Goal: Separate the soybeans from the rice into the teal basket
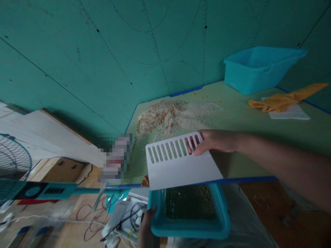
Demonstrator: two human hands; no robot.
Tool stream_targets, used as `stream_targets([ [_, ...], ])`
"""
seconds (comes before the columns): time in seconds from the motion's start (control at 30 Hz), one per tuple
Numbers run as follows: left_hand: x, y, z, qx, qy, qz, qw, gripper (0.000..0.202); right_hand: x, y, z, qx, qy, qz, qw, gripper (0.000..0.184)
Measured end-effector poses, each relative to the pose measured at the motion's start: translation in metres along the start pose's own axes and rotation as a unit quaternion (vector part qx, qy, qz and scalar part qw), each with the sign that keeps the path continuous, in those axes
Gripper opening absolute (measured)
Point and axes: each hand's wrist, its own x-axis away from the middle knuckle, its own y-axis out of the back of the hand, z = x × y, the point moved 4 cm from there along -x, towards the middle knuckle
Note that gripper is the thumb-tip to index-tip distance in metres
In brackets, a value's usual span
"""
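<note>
Head view; white slotted sheet (181,174), corner between right fingers (203,147)

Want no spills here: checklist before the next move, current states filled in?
1. Right grip secure on white slotted board: ok, thumb on the face, fingers visible through the slots.
2. Left grip on blue tray: ok, at its left side.
3. Tray in contact with table edge: cannot tell, board hides part of its far side.
4. Yellow and white grains gathered tightly: not ok, spread out near the wall.
5. Tray contents identified: cannot tell, too dark.
</note>
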Motion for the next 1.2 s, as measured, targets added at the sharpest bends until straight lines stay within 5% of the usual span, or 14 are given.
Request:
stream_targets([
  [0.17,-0.002,0.002,0.001,0.005,0.011,0.006,1.000,0.016,0.002,-0.001,0.000,-0.019,-0.002,-0.004,1.000,0.017],
  [0.47,-0.002,0.009,0.000,0.006,-0.006,-0.058,0.998,0.015,-0.003,0.014,0.005,-0.127,0.097,-0.233,0.959,0.029],
  [0.8,-0.001,0.011,0.000,0.001,-0.004,-0.072,0.997,0.013,-0.004,0.021,0.006,-0.051,0.130,-0.328,0.934,0.025],
  [1.2,0.009,0.000,-0.003,0.001,-0.013,-0.073,0.997,0.011,-0.004,0.015,0.002,0.000,0.098,-0.281,0.955,0.020],
])
